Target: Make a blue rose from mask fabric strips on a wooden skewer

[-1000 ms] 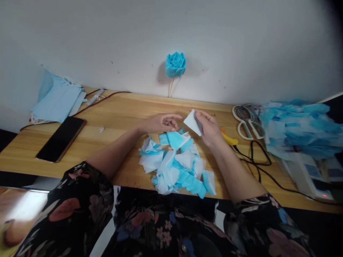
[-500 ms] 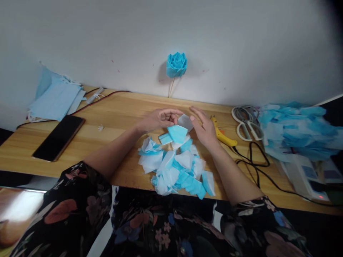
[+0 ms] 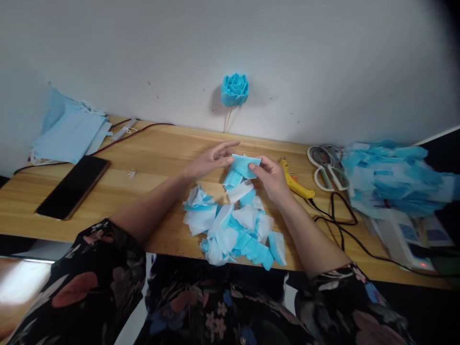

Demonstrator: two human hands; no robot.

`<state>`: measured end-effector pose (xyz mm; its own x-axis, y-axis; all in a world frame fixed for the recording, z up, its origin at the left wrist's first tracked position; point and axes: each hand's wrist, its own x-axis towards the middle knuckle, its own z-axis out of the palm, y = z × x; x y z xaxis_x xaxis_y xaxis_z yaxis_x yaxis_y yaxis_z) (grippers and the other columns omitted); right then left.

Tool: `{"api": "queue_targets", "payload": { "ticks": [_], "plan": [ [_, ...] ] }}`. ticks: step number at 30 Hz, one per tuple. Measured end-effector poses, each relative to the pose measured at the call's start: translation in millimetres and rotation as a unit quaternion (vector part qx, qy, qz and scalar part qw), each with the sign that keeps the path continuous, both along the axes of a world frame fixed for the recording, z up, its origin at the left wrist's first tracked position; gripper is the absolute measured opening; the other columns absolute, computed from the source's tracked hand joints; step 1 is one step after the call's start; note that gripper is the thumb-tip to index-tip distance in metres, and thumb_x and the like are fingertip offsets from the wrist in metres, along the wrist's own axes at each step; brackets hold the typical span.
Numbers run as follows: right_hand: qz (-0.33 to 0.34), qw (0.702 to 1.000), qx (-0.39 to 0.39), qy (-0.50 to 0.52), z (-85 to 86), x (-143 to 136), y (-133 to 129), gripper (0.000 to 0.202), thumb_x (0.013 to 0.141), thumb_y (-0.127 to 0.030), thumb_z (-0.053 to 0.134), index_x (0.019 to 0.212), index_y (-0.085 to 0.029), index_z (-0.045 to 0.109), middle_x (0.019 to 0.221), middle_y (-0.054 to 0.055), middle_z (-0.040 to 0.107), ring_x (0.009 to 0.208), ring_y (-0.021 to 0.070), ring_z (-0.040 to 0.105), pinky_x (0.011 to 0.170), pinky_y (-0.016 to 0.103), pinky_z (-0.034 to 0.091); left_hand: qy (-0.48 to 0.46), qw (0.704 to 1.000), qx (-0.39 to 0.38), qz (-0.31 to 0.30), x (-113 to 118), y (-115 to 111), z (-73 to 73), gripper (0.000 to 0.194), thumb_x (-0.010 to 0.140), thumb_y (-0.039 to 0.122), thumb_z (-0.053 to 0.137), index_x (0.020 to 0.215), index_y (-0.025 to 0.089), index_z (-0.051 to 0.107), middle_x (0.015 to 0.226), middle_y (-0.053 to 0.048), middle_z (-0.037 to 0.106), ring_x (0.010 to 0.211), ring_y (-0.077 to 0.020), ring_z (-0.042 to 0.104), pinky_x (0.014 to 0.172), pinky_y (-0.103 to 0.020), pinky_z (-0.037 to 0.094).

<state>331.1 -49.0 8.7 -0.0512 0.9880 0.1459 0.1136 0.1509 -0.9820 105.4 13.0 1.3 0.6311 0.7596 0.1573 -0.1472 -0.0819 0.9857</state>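
A light-blue square of thin mask-like fabric is held up over the table's middle. My right hand pinches its right side, thumb on the front. At its left edge is my left hand, with fingers stretched out and apart and the thumb tip at the edge. Just below the square, a pile of loose blue and white fabric pieces reaches the table's front edge. Behind my hands, a blue fabric rose on a thin stick leans at the wall.
To the right lie a yellow glue gun with a black cord, white-handled scissors, a heap of blue fabric and a white device with a red light. At left are a stack of face masks and a phone.
The fabric square has turned and now shows its blue face. My right hand has closed on it, while my left fingers have opened from their pinch. The view has shifted slightly.
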Motion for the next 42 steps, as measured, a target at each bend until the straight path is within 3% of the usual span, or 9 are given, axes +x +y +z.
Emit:
{"api": "queue_targets", "payload": {
  "ticks": [8, 12, 16, 21, 36, 42],
  "plan": [
    [-0.036, 0.991, -0.017, 0.124, 6.4, -3, 2, 0.035, 0.072, -0.055, 0.084, 0.081, -0.025, 0.069, 0.077, -0.003, 0.066, 0.072, 0.0156, 0.058, 0.073, 0.029, 0.05, 0.031, 0.999, 0.015, -0.014, 1, 0, 0.9, 0.078, 0.085, 0.06, 0.077, 0.149, 0.022, 0.053, 0.132, -0.015, 0.069, 0.124, -0.0298, 0.063, 0.105, -0.042, 0.048],
    [-0.029, 0.992, -0.013, 0.122, 8.6, -4, 1, 0.037, 0.073, -0.057, 0.081, 0.082, -0.025, 0.065, 0.077, -0.002, 0.067, 0.075, 0.0179, 0.061, 0.077, 0.033, 0.052, 0.045, 0.998, 0.0, -0.037, 2, -2, 0.7, 0.08, 0.084, 0.058, 0.078, 0.149, 0.02, 0.052, 0.114, -0.012, 0.075, 0.105, -0.0252, 0.07, 0.092, -0.037, 0.053],
    [-0.02, 0.995, -0.011, 0.097, 6.9, -5, 1, 0.036, 0.074, -0.057, 0.08, 0.082, -0.026, 0.064, 0.078, -0.001, 0.069, 0.076, 0.019, 0.064, 0.077, 0.034, 0.054, -0.004, 0.998, -0.044, -0.053, 6, -1, -4.0, 0.082, 0.076, 0.045, 0.089, 0.145, 0.02, 0.054, 0.105, -0.01, 0.075, 0.092, -0.0202, 0.071, 0.081, -0.031, 0.054],
    [-0.04, 0.994, -0.005, 0.097, 1.0, -4, 5, 0.037, 0.079, -0.061, 0.074, 0.089, -0.027, 0.064, 0.094, 0.003, 0.078, 0.093, 0.0241, 0.072, 0.086, 0.041, 0.059, -0.04, 0.998, -0.044, -0.035, 7, 2, -5.4, 0.08, 0.075, 0.035, 0.09, 0.145, 0.02, 0.054, 0.098, -0.006, 0.072, 0.077, -0.0141, 0.066, 0.067, -0.025, 0.048],
    [-0.041, 0.99, -0.007, 0.131, -7.4, -5, 8, 0.041, 0.08, -0.063, 0.074, 0.095, -0.026, 0.065, 0.103, 0.006, 0.08, 0.099, 0.0264, 0.075, 0.086, 0.044, 0.062, -0.067, 0.997, -0.029, -0.035, 7, 4, -0.2, 0.062, 0.078, 0.034, 0.088, 0.132, 0.021, 0.058, 0.098, -0.003, 0.07, 0.085, -0.0145, 0.066, 0.074, -0.025, 0.05],
    [-0.032, 0.993, 0.0, 0.115, -2.6, -2, 7, 0.041, 0.074, -0.059, 0.081, 0.095, -0.028, 0.066, 0.1, 0.003, 0.078, 0.093, 0.0225, 0.072, 0.084, 0.039, 0.06, -0.062, 0.997, -0.035, -0.019, 5, 4, -1.5, 0.074, 0.076, 0.04, 0.09, 0.138, 0.021, 0.054, 0.097, -0.003, 0.069, 0.081, -0.0138, 0.066, 0.071, -0.024, 0.049]
  ]
}}
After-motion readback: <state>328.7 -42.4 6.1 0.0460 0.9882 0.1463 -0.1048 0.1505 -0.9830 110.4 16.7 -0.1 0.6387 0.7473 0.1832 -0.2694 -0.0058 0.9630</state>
